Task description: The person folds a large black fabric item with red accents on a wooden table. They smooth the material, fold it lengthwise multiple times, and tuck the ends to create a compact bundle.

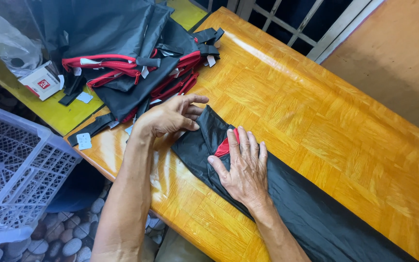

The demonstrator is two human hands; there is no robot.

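A long black fabric piece (311, 204) with a bit of red trim (223, 148) lies folded diagonally across the wooden table (316, 111). My right hand (242, 167) rests flat on it, fingers spread, pressing the fabric down beside the red trim. My left hand (170, 116) lies at the upper end of the same fabric, fingers bent over its folded edge. Just beyond my left hand sits a pile of black and red bags (132, 63) with straps and white tags.
A white plastic lattice crate (10, 170) stands at the lower left on a pebble floor (69, 237). A small red and white box (42, 81) and a clear plastic bag (3, 39) lie on a yellow-green surface (49, 109). A window grille (292, 24) is behind the table.
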